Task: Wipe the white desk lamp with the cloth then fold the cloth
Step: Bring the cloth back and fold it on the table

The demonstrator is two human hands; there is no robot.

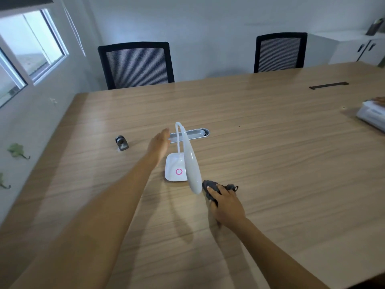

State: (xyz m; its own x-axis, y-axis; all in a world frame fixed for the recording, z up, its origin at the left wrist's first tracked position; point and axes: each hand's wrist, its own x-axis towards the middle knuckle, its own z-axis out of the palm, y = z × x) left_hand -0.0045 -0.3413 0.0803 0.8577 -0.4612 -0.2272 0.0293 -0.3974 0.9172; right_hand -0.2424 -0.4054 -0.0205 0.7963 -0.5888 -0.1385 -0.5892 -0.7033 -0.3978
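The white desk lamp (191, 163) stands mid-table on a square base with a pink ring, its thin neck arching up and its long head hanging toward me. My left hand (159, 143) is open just left of the neck, fingers together, holding nothing. A dark grey cloth (209, 187) lies bunched on the table just right of the lamp head. My right hand (226, 202) rests on the cloth with its fingers closed over it.
A small grey cylindrical gadget (121, 142) sits left of the lamp. Behind the lamp is a grey cable tray slot (194, 133). A white object (371, 116) lies at the right edge. Two black mesh chairs (136, 64) stand across the wooden table (270, 163).
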